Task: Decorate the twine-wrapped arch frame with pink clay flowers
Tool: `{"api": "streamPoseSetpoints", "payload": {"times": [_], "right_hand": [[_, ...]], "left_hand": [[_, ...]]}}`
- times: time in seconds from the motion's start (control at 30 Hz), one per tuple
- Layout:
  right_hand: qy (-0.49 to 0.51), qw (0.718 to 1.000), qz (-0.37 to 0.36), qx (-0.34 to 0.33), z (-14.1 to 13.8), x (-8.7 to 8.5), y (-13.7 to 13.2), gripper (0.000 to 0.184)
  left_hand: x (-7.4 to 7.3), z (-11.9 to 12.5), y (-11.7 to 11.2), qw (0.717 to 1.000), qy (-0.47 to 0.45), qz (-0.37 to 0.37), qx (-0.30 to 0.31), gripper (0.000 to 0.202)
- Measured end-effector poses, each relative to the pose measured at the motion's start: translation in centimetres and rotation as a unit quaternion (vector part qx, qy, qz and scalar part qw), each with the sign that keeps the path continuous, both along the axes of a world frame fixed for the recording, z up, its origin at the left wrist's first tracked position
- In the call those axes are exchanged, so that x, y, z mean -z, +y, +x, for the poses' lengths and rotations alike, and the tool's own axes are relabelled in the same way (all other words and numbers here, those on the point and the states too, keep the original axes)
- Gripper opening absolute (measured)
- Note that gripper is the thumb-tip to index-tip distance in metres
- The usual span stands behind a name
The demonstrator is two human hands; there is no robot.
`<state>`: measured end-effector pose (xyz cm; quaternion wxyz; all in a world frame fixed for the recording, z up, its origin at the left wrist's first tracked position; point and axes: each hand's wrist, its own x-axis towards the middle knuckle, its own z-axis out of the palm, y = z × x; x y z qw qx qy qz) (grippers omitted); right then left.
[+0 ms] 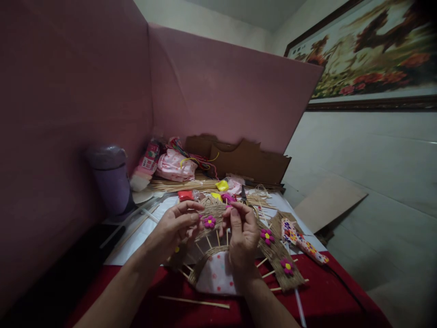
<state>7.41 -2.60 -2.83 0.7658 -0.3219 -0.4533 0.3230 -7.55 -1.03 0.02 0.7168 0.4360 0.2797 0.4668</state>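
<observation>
A fan-shaped woven piece (pixel 277 255) of twine and thin wooden sticks lies on the table, dotted with pink clay flowers with yellow centres (pixel 209 222). My left hand (pixel 174 228) rests on its upper left edge with the fingers curled, thumb and fingertips close beside one flower. My right hand (pixel 243 234) is raised over the middle of the piece, its fingertips pinched on a tiny pink bit (pixel 228 206). A white dotted cloth patch (pixel 218 277) fills the arch at the base.
A patterned glue gun (pixel 302 241) lies to the right with its cord. Behind are clay lumps in red (pixel 185 195) and yellow (pixel 222 185), scissors (pixel 243 196), a stick bundle (pixel 180 185), cardboard (pixel 246 159) and a purple container (pixel 111 180). A loose stick (pixel 193 302) lies near me.
</observation>
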Motion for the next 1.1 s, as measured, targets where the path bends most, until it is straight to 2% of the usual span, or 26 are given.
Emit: {"api": "streamPoseSetpoints", "payload": {"times": [0.13, 0.3, 0.37, 0.43, 0.5, 0.6, 0.7, 0.8, 0.87, 1.1], "right_hand": [[-0.011, 1.000, -0.006, -0.015, 0.2, 0.2, 0.2, 0.018], [0.028, 0.999, -0.014, -0.006, 0.3, 0.4, 0.3, 0.022], [0.002, 1.000, -0.021, -0.014, 0.3, 0.4, 0.1, 0.017], [-0.072, 0.997, -0.018, -0.022, 0.1, 0.4, -0.2, 0.015], [-0.192, 0.981, 0.023, -0.029, -0.1, 0.4, -0.5, 0.018], [-0.341, 0.929, 0.126, -0.071, -0.3, 0.3, -1.0, 0.015], [-0.402, 0.891, 0.178, -0.112, -0.5, 0.2, -1.1, 0.010], [-0.432, 0.875, 0.187, -0.110, -0.4, 0.1, -1.1, 0.011], [-0.436, 0.876, 0.182, -0.100, -0.4, 0.2, -1.0, 0.012], [-0.382, 0.906, 0.170, -0.072, -0.2, 0.3, -0.9, 0.019]], "left_hand": [[-0.4, -0.7, 0.2, 0.998, -0.018, 0.038, -0.037, 0.019], [-0.7, -1.2, 0.5, 0.995, -0.022, 0.063, -0.069, 0.018], [-0.7, -1.2, 0.6, 0.994, -0.014, 0.070, -0.084, 0.020], [-0.7, -1.1, 0.7, 0.992, -0.007, 0.081, -0.101, 0.021], [-0.6, -1.0, 0.8, 0.989, -0.002, 0.091, -0.114, 0.024], [-0.4, -0.9, 1.0, 0.987, 0.002, 0.091, -0.131, 0.034], [-0.2, -1.0, 1.2, 0.986, 0.001, 0.079, -0.148, 0.030], [0.0, -1.1, 1.3, 0.986, -0.006, 0.070, -0.153, 0.034], [0.0, -1.1, 1.3, 0.986, -0.002, 0.073, -0.153, 0.033], [0.3, -0.8, 1.4, 0.975, 0.045, 0.113, -0.187, 0.027]]}}
